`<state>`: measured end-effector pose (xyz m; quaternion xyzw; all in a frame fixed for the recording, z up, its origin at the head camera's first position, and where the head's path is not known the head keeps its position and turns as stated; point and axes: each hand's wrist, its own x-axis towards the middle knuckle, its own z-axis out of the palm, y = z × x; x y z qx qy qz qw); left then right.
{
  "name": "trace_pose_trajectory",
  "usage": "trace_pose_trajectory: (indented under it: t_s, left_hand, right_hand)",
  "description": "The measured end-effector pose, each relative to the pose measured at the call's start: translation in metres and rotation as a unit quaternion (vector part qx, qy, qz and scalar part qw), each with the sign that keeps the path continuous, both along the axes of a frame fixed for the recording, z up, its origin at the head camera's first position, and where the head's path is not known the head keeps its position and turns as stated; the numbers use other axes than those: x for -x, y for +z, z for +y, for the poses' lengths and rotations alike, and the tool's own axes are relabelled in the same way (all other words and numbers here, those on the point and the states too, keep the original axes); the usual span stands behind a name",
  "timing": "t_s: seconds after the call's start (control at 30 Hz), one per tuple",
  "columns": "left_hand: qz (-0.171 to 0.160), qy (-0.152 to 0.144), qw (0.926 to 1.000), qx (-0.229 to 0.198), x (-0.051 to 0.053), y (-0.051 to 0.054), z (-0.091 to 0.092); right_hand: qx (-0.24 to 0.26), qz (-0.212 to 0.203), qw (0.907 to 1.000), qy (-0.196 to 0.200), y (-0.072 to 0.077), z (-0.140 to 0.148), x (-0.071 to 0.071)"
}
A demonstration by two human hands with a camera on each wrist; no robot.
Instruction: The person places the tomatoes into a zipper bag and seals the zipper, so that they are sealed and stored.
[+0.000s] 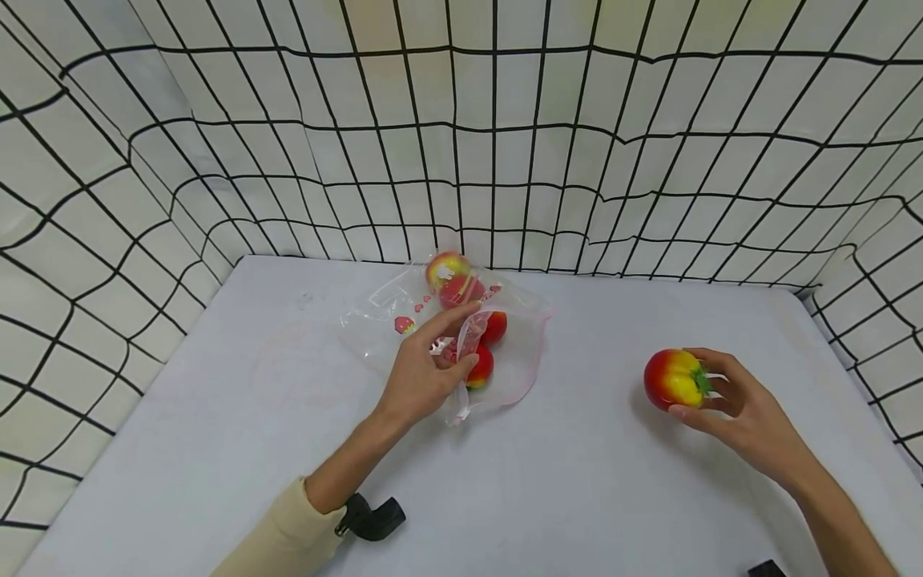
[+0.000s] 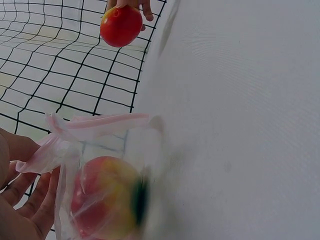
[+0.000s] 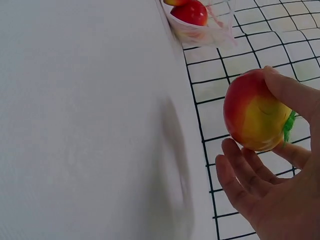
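My left hand (image 1: 421, 369) pinches the rim of a clear plastic zip bag (image 1: 522, 373) with a pink edge and printed strawberries. Several red-and-yellow fruits (image 1: 447, 271) show inside it, and its mouth gapes toward the right. Through the film in the left wrist view, one fruit (image 2: 107, 197) appears with a dark green part. Well to the right of the bag, my right hand (image 1: 753, 421) holds another red-and-yellow fruit (image 1: 671, 379) with a green leafy top, above the table. In the right wrist view its thumb and fingers grip this fruit (image 3: 257, 112) from opposite sides.
A white table (image 1: 577, 481) lies under everything. Black wire netting (image 1: 493, 128) stands behind it and along both sides, with pale sheeting beyond. A black strap piece (image 1: 371, 519) sits at the left wrist, by a cream sleeve (image 1: 288, 529).
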<state>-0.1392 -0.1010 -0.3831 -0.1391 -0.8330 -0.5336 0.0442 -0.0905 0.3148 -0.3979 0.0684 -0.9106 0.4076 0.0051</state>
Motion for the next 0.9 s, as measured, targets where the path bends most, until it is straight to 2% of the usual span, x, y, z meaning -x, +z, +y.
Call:
trace_pose_trajectory:
  t_s: [0.17, 0.43, 0.9]
  left_hand:
    - [-0.002, 0.001, 1.0000, -0.002, -0.001, 0.001, 0.000]
    - [-0.007, 0.000, 1.0000, -0.006, -0.001, 0.000, 0.002]
    - [-0.005, 0.000, 1.0000, -0.004, -0.001, 0.000, 0.004]
  right_hand:
    - [0.003, -0.001, 0.9997, 0.022, 0.003, -0.016, 0.003]
    - [0.013, -0.014, 0.9995, 0.024, 0.004, -0.033, 0.006]
    - [0.029, -0.029, 0.9979, 0.050, 0.001, -0.052, 0.010]
